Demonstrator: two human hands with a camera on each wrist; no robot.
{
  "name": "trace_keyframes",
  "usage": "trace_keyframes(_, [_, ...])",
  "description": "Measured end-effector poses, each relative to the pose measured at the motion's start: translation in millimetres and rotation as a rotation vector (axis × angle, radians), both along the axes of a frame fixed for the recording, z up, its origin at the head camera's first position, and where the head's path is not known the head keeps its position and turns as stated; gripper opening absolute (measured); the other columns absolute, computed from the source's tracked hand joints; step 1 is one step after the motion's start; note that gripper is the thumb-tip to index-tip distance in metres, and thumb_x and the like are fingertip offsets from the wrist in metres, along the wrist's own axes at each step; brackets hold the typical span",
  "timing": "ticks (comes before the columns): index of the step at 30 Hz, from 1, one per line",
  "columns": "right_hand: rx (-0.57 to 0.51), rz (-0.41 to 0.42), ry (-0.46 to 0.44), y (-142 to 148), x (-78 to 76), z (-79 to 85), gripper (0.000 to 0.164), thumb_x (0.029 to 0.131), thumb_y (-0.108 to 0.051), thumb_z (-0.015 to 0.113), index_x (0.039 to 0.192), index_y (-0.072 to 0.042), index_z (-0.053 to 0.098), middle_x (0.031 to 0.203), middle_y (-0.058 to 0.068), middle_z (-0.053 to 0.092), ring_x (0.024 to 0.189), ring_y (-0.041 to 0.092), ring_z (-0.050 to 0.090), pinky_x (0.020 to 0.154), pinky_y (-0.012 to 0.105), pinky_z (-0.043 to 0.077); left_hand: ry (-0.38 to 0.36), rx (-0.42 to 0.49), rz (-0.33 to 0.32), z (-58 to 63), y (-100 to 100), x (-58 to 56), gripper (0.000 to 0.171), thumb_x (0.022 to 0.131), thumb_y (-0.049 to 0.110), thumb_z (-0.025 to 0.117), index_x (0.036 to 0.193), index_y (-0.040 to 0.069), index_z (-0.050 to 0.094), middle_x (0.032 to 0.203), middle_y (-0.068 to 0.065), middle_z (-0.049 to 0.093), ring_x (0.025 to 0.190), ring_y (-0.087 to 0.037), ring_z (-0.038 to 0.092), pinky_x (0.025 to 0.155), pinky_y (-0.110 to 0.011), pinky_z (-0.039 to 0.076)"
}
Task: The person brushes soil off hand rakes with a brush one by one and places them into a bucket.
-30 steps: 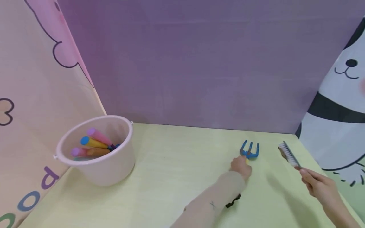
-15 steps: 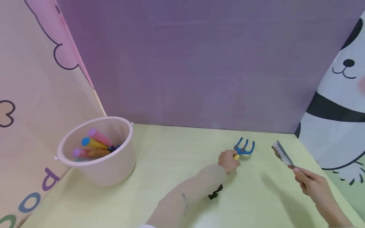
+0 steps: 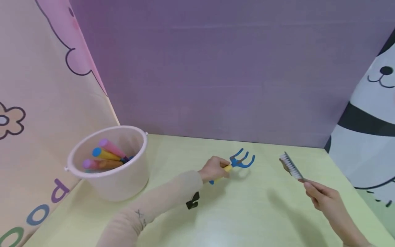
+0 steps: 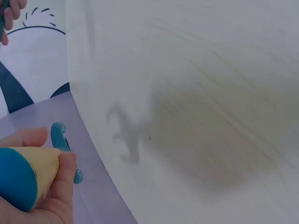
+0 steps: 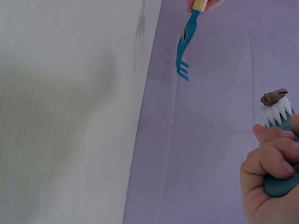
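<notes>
My left hand (image 3: 213,168) grips a small garden rake by its yellow handle (image 4: 48,169), which ends in a blue cap (image 4: 16,179). The rake's three blue tines (image 3: 242,160) point up and to the right, and it is held above the table, casting a shadow there. My right hand (image 3: 324,199) holds a brush (image 3: 293,167) with white bristles and a dark grey-green handle, its head tilted up to the left. A brown lump (image 5: 274,97) sits at the bristle tips. The right fingers curl round the brush handle (image 5: 280,184).
At the left of the pale yellow table (image 3: 237,219) stands a pale pink bucket (image 3: 123,187). Several coloured tool handles (image 3: 108,156) lean inside it. A purple wall (image 3: 216,79) closes the back; printed panels, one with a panda (image 3: 364,157), flank both sides.
My left hand has carried the rake leftward toward the bucket, and more of its yellow handle shows. My right hand with the brush has shifted somewhat left too.
</notes>
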State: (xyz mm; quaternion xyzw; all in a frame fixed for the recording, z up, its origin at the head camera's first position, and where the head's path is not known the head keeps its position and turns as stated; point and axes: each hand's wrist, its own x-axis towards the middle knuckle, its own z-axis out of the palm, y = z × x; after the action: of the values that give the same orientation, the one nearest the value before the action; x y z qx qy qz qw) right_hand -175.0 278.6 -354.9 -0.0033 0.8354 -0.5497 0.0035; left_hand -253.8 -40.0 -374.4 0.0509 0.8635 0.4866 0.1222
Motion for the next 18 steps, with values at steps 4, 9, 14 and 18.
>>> trace_keyframes(4, [-0.008,0.041,0.049,-13,0.4,2.0,0.024,0.095,-0.028,0.049,0.093,-0.047,0.061,0.063,-0.013,0.042,0.05,0.004,0.035,0.042,0.029,0.026,-0.032,0.021,-0.02,9.7,-24,7.0,0.051,0.073,0.012,0.075,0.121,0.008,0.06,0.114,-0.005,0.064,0.098,-0.014,0.06,0.084,-0.025,0.051])
trace_keyframes(9, [-0.015,0.085,0.088,-31,-2.5,6.3,0.027,0.095,-0.024,0.049,0.09,-0.049,0.059,0.059,-0.011,0.039,0.047,0.006,0.032,0.04,0.029,0.025,-0.045,0.013,-0.03,20.0,-45,12.0,0.05,0.076,0.013,0.072,0.124,0.01,0.058,0.119,-0.005,0.061,0.103,-0.016,0.059,0.088,-0.029,0.05])
trace_keyframes(14, [0.0,0.106,0.091,-45,-5.3,5.3,0.024,0.095,-0.024,0.049,0.092,-0.046,0.058,0.059,-0.01,0.038,0.047,0.004,0.031,0.04,0.026,0.027,0.002,-0.016,-0.047,23.1,-59,20.4,0.048,0.079,0.011,0.07,0.125,0.009,0.057,0.121,-0.006,0.061,0.105,-0.018,0.059,0.088,-0.031,0.05])
trace_keyframes(18, [0.021,0.101,0.045,-56,-4.7,0.9,0.026,0.095,-0.024,0.049,0.116,-0.014,0.062,0.059,-0.009,0.037,0.047,0.003,0.031,0.041,0.023,0.029,0.06,-0.027,-0.077,18.4,-69,30.1,0.047,0.079,0.008,0.068,0.124,0.006,0.056,0.121,-0.008,0.061,0.105,-0.02,0.059,0.088,-0.031,0.05])
